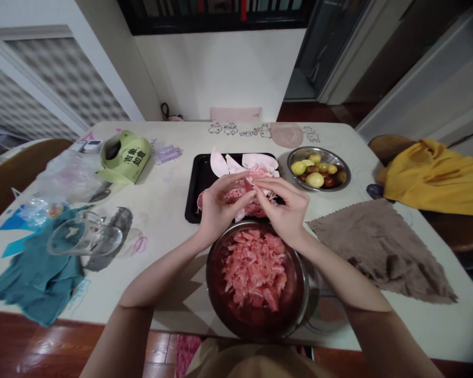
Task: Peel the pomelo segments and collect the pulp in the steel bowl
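Observation:
My left hand (pixel 224 203) and my right hand (pixel 284 207) meet above a black tray (pixel 194 190), their fingers pinched together on a small piece of pink pomelo (pixel 249 184). Thick white pomelo peel (pixel 259 160) and scraps of membrane lie in the tray behind and beneath my fingers, partly hidden by them. Closer to me, a steel bowl (pixel 212 294) contains a heap of loose pink pomelo flesh (pixel 256 268). Both wrists pass over or beside this bowl's far rim.
A smaller steel bowl (pixel 346 181) of yellow and dark red fruit stands right of the tray. A brown cloth (pixel 382 247) lies at right. Leftward are a glass pitcher (pixel 73 239), a teal cloth (pixel 43 278), a green paper carton (pixel 132 160) and a plastic bag (pixel 69 176).

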Motion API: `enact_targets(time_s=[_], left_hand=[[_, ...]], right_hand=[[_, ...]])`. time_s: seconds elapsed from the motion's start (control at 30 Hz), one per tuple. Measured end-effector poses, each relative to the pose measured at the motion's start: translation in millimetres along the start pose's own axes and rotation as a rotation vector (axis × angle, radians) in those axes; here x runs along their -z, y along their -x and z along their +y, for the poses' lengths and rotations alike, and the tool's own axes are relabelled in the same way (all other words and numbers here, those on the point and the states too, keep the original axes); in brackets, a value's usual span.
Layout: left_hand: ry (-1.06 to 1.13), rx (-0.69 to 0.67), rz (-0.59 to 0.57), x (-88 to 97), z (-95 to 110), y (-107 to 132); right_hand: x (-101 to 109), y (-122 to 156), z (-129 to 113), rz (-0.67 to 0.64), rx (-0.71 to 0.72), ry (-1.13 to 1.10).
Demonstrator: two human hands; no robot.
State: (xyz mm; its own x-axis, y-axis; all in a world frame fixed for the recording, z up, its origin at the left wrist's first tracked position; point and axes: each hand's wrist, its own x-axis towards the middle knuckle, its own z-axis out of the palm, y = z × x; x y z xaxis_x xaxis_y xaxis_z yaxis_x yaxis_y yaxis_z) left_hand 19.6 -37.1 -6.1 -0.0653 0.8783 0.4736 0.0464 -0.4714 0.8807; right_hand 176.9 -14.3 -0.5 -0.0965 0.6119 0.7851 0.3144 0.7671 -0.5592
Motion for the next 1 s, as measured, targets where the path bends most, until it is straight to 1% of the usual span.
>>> enact_targets(time_s=[0.1,0.23,0.33,0.43,0.6,0.8,0.87,0.97,1.0], left_hand=[[-0.025,-0.007,-0.012,1.2,1,1],[-0.051,-0.035,-0.038,1.4,3,3],[-0.076,-0.051,-0.042,0.1,5,4],[-0.091,-0.050,-0.027,-1.8,6,5],[-0.079,-0.063,-0.017,-3.1,8,5],[-0.150,-0.088,-0.076,3.7,17,2],[-0.256,-0.170,-0.057,7.5,19,0],[-0.501,-0.391,0.046,13.8,15,-4],[-0.579,-0.465,0.062,16.0,13,-5]], right_hand=[[2,1,4,0.012,0.111,0.096],[5,1,11,-0.015,0.290,0.261],[6,1,13,-0.031,0.357,0.332],[5,1,10,-0.024,0.347,0.343],[4,-1,2,-0.003,0.272,0.300],[6,-4,-1,-0.021,0.173,0.222],[6,-4,-1,-0.048,0.142,0.229],[6,-3,-3,-0.085,0.119,0.233],[6,-3,-4,-0.092,0.117,0.236]])
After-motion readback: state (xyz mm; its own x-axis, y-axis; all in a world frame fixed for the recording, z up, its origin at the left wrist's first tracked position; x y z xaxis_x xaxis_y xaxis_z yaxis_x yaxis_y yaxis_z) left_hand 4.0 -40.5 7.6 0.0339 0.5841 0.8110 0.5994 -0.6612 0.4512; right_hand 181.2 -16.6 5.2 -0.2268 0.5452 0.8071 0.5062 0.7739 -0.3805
